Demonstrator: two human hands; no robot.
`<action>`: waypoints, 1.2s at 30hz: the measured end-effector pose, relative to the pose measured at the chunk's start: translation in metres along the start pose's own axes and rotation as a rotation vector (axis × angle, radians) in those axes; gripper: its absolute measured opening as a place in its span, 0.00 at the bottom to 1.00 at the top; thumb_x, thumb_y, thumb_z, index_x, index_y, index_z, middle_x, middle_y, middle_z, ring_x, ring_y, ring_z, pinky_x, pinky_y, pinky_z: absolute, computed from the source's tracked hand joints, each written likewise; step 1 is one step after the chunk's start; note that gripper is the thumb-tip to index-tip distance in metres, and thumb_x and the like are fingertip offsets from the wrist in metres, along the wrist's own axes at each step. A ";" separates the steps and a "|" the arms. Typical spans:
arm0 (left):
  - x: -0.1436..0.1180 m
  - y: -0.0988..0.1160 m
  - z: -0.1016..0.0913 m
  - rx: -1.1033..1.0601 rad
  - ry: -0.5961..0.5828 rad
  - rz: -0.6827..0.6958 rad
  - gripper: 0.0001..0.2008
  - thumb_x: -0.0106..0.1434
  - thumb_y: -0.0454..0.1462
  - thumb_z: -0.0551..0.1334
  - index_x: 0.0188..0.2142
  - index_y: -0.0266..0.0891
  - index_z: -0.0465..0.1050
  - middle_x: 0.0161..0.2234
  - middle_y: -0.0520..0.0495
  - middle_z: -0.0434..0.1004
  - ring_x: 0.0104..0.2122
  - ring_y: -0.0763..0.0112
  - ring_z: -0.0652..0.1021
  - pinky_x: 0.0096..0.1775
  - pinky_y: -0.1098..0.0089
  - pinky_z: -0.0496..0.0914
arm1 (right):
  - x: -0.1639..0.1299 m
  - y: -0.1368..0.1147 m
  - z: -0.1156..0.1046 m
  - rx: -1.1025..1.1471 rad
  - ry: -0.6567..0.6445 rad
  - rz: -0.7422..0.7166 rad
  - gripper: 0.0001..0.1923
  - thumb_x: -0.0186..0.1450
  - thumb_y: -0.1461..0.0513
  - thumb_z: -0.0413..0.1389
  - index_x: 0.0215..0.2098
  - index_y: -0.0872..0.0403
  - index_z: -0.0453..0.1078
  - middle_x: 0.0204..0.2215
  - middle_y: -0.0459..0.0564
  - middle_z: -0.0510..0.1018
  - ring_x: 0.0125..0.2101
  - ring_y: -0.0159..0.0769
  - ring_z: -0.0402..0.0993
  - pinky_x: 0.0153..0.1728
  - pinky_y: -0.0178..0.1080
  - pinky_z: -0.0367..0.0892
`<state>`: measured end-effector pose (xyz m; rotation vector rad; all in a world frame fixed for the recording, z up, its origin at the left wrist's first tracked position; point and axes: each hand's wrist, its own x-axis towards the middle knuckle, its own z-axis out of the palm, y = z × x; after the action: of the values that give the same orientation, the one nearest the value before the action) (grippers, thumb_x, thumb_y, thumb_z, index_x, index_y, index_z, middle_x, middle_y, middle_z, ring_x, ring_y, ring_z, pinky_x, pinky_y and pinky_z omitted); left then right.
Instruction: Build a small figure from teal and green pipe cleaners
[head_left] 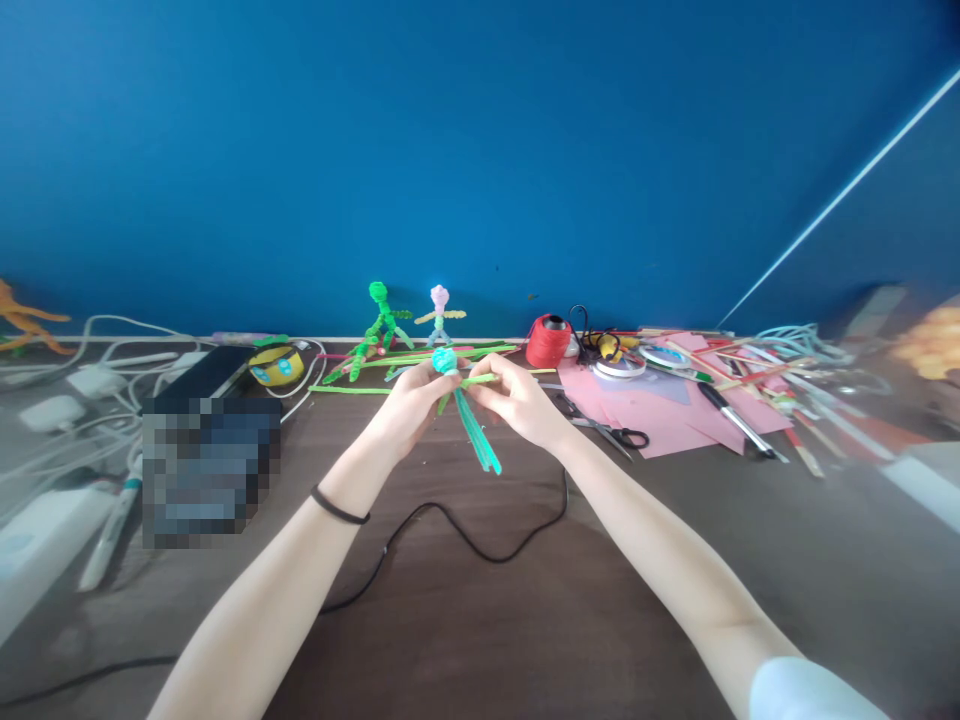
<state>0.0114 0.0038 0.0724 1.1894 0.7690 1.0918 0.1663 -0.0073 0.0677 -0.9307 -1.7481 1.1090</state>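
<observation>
- Turquoise pipe-cleaner figure (474, 430): left of the red spool (548, 342) and nearer the wearer, between both hands.
- Left hand (411, 402): left of the spool, fingers pinching the figure just under its coiled head.
- Right hand (517, 402): slightly left of the spool, fingertips at the lime strand (478, 379); pinch cannot be told.

The pipe-cleaner figure (472, 428) is turquoise with a lime-green crosspiece (478, 380); the thread spool (548, 343) is red, the wall (480, 150) blue, the tabletop (465, 620) dark brown.
</observation>
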 end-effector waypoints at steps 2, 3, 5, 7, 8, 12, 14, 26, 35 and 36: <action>0.000 0.000 0.000 -0.019 -0.027 -0.008 0.11 0.52 0.35 0.63 0.36 0.34 0.70 0.31 0.49 0.73 0.35 0.70 0.72 0.40 0.70 0.64 | -0.001 -0.001 0.000 -0.004 -0.013 -0.013 0.07 0.61 0.59 0.52 0.31 0.53 0.58 0.20 0.40 0.62 0.18 0.26 0.59 0.20 0.31 0.56; 0.000 0.001 -0.001 -0.023 -0.043 -0.012 0.11 0.52 0.35 0.63 0.36 0.34 0.70 0.31 0.49 0.73 0.35 0.70 0.72 0.40 0.70 0.64 | -0.001 -0.001 -0.001 -0.008 -0.017 -0.019 0.07 0.61 0.59 0.52 0.31 0.53 0.58 0.20 0.40 0.62 0.18 0.26 0.59 0.20 0.31 0.56; 0.000 0.002 -0.002 -0.023 -0.061 -0.024 0.12 0.52 0.35 0.63 0.37 0.34 0.71 0.31 0.49 0.73 0.35 0.71 0.72 0.40 0.71 0.63 | -0.002 -0.002 -0.002 -0.025 -0.021 -0.033 0.06 0.61 0.59 0.52 0.31 0.53 0.58 0.21 0.41 0.62 0.19 0.26 0.58 0.21 0.31 0.56; -0.001 0.003 -0.004 -0.014 -0.060 -0.054 0.13 0.51 0.35 0.64 0.37 0.34 0.71 0.30 0.49 0.73 0.33 0.72 0.72 0.38 0.71 0.64 | -0.003 -0.003 -0.003 -0.053 -0.020 -0.050 0.06 0.61 0.60 0.52 0.31 0.53 0.59 0.23 0.41 0.63 0.20 0.26 0.57 0.21 0.32 0.55; -0.001 0.004 -0.005 -0.010 -0.052 -0.072 0.13 0.50 0.35 0.64 0.38 0.35 0.72 0.30 0.49 0.72 0.32 0.72 0.72 0.36 0.72 0.63 | -0.003 -0.003 -0.003 -0.068 -0.019 -0.061 0.06 0.61 0.60 0.52 0.31 0.53 0.59 0.24 0.42 0.63 0.20 0.26 0.57 0.22 0.32 0.55; 0.000 0.004 -0.007 0.021 0.000 -0.117 0.14 0.48 0.37 0.66 0.36 0.35 0.72 0.25 0.51 0.70 0.25 0.76 0.69 0.28 0.73 0.61 | -0.002 -0.002 -0.005 -0.104 -0.015 -0.106 0.05 0.61 0.60 0.51 0.30 0.53 0.60 0.24 0.42 0.63 0.21 0.26 0.57 0.23 0.32 0.55; 0.000 0.003 -0.008 0.044 0.029 -0.126 0.13 0.47 0.37 0.67 0.32 0.35 0.71 0.24 0.52 0.69 0.24 0.77 0.69 0.26 0.73 0.60 | -0.002 0.000 -0.005 -0.114 -0.014 -0.114 0.05 0.61 0.60 0.51 0.30 0.53 0.60 0.24 0.42 0.63 0.21 0.26 0.57 0.23 0.32 0.55; -0.002 0.012 -0.009 0.263 -0.039 -0.076 0.14 0.45 0.35 0.68 0.33 0.36 0.71 0.29 0.49 0.73 0.31 0.70 0.73 0.33 0.71 0.65 | -0.002 -0.003 -0.015 -0.269 -0.106 -0.114 0.04 0.60 0.61 0.52 0.30 0.55 0.65 0.25 0.44 0.67 0.24 0.28 0.60 0.26 0.33 0.58; -0.006 0.017 -0.011 0.303 -0.200 -0.121 0.12 0.44 0.35 0.68 0.31 0.37 0.74 0.27 0.49 0.73 0.28 0.70 0.72 0.28 0.72 0.64 | -0.001 0.002 -0.022 -0.244 -0.250 -0.116 0.02 0.59 0.65 0.53 0.32 0.54 0.66 0.32 0.47 0.72 0.33 0.33 0.68 0.35 0.37 0.64; -0.006 0.017 -0.012 0.323 -0.220 -0.122 0.12 0.45 0.36 0.68 0.31 0.37 0.74 0.27 0.49 0.73 0.28 0.70 0.72 0.28 0.72 0.64 | -0.001 0.002 -0.022 -0.228 -0.262 -0.094 0.03 0.59 0.66 0.53 0.32 0.54 0.66 0.32 0.47 0.72 0.33 0.33 0.69 0.36 0.38 0.65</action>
<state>-0.0059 0.0023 0.0857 1.4859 0.8542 0.7381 0.1870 -0.0007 0.0709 -0.8567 -2.1455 1.0211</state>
